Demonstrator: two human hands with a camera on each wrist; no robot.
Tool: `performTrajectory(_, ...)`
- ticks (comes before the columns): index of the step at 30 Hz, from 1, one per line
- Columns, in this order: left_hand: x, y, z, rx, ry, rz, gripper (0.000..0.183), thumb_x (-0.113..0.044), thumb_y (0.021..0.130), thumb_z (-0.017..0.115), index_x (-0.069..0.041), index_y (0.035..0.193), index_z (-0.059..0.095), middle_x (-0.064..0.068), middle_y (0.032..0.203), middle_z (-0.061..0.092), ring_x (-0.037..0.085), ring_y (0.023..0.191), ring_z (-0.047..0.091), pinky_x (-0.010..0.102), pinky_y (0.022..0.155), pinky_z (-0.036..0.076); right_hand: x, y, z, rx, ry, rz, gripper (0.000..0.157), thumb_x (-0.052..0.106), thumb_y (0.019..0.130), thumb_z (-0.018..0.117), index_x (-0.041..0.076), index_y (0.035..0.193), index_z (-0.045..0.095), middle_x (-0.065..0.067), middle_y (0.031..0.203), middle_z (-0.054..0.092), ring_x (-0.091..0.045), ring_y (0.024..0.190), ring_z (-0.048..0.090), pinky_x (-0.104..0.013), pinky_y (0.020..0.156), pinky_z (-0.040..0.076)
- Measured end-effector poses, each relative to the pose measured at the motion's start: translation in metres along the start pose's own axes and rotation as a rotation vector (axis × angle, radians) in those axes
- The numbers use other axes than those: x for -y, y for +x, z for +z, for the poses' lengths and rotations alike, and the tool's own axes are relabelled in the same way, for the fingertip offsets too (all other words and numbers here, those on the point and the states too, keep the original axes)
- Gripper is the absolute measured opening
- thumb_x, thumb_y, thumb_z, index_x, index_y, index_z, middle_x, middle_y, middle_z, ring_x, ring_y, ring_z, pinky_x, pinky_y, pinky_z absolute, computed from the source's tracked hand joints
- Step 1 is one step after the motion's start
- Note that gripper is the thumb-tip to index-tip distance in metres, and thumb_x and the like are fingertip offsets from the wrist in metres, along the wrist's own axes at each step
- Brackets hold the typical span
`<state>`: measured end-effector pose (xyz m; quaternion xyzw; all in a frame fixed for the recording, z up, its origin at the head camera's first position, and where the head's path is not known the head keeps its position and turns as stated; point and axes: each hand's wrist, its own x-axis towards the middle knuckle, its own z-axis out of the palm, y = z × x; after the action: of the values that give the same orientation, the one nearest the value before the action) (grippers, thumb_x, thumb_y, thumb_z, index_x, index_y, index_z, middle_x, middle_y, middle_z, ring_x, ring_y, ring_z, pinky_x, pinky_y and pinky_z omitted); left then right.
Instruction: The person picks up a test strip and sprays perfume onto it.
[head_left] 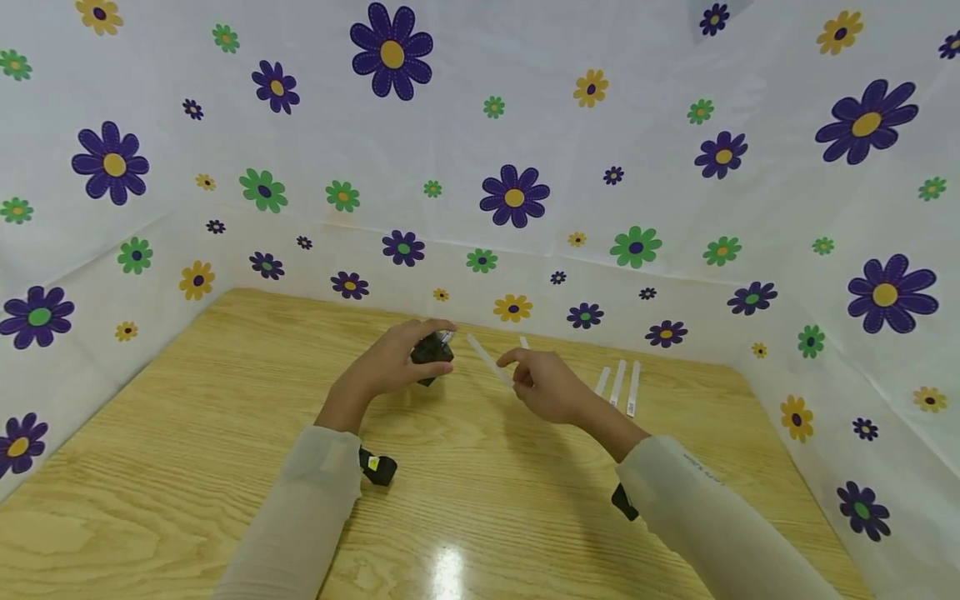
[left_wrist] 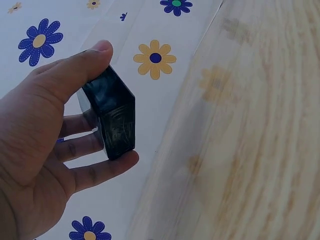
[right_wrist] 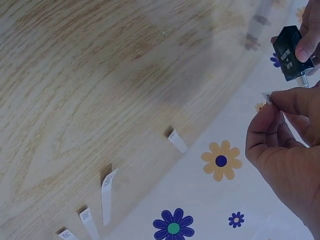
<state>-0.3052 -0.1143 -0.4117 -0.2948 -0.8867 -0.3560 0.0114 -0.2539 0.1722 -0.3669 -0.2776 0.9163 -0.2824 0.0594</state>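
My left hand (head_left: 390, 358) grips a dark, angular perfume bottle (head_left: 430, 350) above the back of the table. In the left wrist view the thumb and fingers hold the faceted bottle (left_wrist: 119, 112) by its edges. Pale lettering and a metal nozzle show on the bottle (right_wrist: 290, 55) in the right wrist view. To its right, my right hand (head_left: 551, 387) pinches one end of a white paper test strip (head_left: 489, 360) between thumb and forefinger. The strip's far end points toward the bottle, apart from it.
More white strips (head_left: 617, 383) lie on the wooden table (head_left: 480, 492) at the right, and one lone strip (right_wrist: 177, 141) lies near the cloth. A black object (head_left: 381, 469) sits by the left sleeve, another black piece (head_left: 623, 503) by the right sleeve. Flowered cloth (head_left: 450, 142) surrounds the table.
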Motion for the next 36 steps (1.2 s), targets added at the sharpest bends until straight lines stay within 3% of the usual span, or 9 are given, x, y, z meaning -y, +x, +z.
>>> performTrajectory(15, -0.001, -0.002, 0.001, -0.022, -0.026, 0.017, 0.061, -0.04, 0.093, 0.077, -0.028, 0.147, 0.052, 0.011, 0.135, 0.056, 0.031, 0.117, 0.057, 0.055, 0.097, 0.05, 0.002, 0.001, 0.009, -0.009, 0.037, 0.014, 0.035, 0.001, 0.1, 0.058, 0.004, 0.134, 0.06, -0.017, 0.1, 0.069, -0.015, 0.081, 0.064, -0.034, 0.073, 0.055)
performTrajectory(27, 0.0, -0.003, 0.002, -0.02, -0.071, 0.024, 0.059, -0.04, 0.094, 0.076, -0.027, 0.147, 0.053, 0.008, 0.144, 0.054, 0.031, 0.127, 0.052, 0.056, 0.102, 0.047, 0.003, 0.002, 0.014, -0.032, 0.052, -0.001, 0.035, 0.001, 0.101, 0.058, 0.005, 0.136, 0.06, -0.016, 0.1, 0.069, -0.014, 0.083, 0.064, -0.033, 0.072, 0.054)
performTrajectory(36, 0.001, -0.002, 0.002, -0.022, -0.117, 0.066, 0.057, -0.035, 0.094, 0.076, -0.024, 0.146, 0.054, 0.007, 0.148, 0.053, 0.03, 0.132, 0.051, 0.055, 0.105, 0.046, 0.001, 0.002, 0.015, -0.045, 0.052, -0.013, 0.035, 0.001, 0.101, 0.058, 0.006, 0.136, 0.06, -0.014, 0.099, 0.068, -0.014, 0.082, 0.063, -0.032, 0.071, 0.054)
